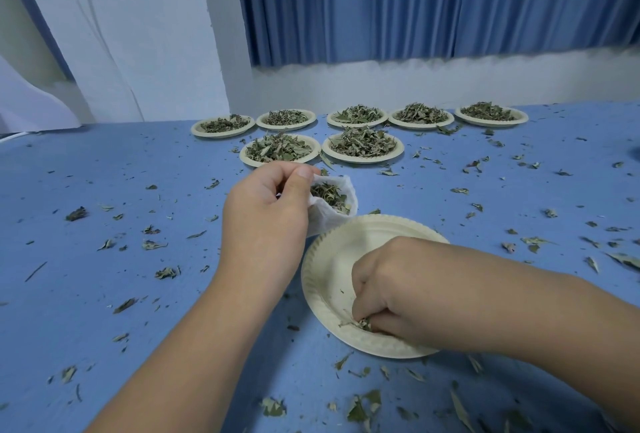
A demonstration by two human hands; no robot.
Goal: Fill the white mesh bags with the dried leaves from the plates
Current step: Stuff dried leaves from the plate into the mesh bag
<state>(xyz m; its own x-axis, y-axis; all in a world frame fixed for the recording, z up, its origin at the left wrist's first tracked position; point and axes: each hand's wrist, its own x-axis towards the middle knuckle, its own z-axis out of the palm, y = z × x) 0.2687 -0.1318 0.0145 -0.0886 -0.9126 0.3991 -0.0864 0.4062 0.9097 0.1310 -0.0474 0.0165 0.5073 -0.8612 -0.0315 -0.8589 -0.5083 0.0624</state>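
Observation:
My left hand grips the rim of a white mesh bag and holds its mouth open; dried leaves show inside. The bag sits just beyond a cream paper plate that is nearly bare. My right hand reaches into that plate's near side, and its fingers pinch a small clump of dried leaves. Several more plates heaped with dried leaves stand in two rows at the far side of the blue table.
Loose leaf bits lie scattered all over the blue tabletop. A white wall and a blue curtain rise behind the far edge. White cloth hangs at the far left.

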